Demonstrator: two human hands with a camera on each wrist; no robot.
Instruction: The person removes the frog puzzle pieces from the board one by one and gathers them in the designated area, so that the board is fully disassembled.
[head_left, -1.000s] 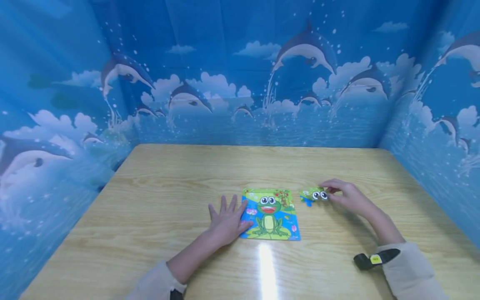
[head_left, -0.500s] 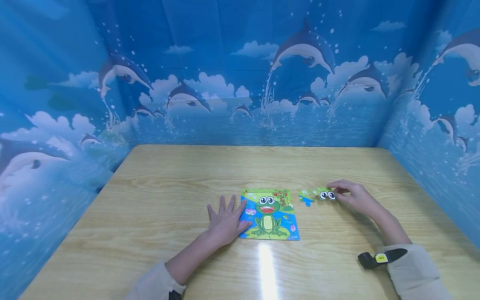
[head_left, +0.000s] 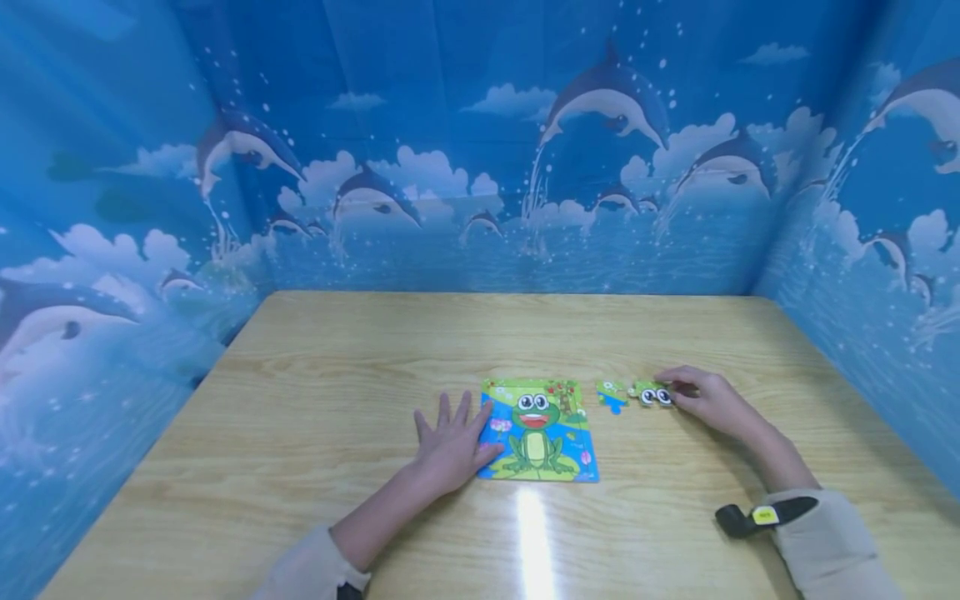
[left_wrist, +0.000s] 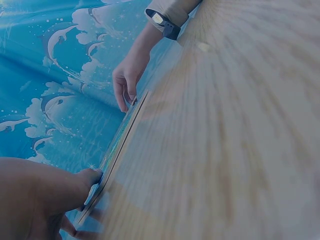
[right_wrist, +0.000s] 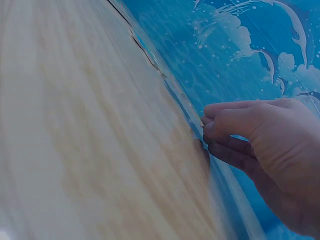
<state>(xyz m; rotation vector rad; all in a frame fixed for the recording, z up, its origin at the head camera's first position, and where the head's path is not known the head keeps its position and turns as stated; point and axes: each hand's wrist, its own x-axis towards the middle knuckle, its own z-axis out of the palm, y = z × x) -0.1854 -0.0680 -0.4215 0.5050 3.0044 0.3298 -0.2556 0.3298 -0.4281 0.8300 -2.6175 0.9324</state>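
Observation:
A square frog puzzle board (head_left: 536, 429) lies flat on the table. My left hand (head_left: 450, 450) has its fingers spread, with thumb and forefinger resting on the board's left edge; the left wrist view shows the thumb (left_wrist: 90, 177) on that edge. To the board's right, a small green and blue puzzle piece (head_left: 612, 397) lies by itself. Just beyond it is a second puzzle piece (head_left: 651, 394) printed with frog eyes. Its right end is pinched between the thumb and fingers of my right hand (head_left: 705, 400), close over the table. In the right wrist view, the curled fingers mostly hide this piece.
The wooden table (head_left: 360, 333) carries a bright light reflection (head_left: 534, 533) in front of the board. A blue curtain (head_left: 450, 108) printed with dolphins stands behind the table and along both sides.
My right hand has moved right, drawing the eye piece away from the blue and green piece, and has then lowered slightly. My left hand has stayed on the board's edge.

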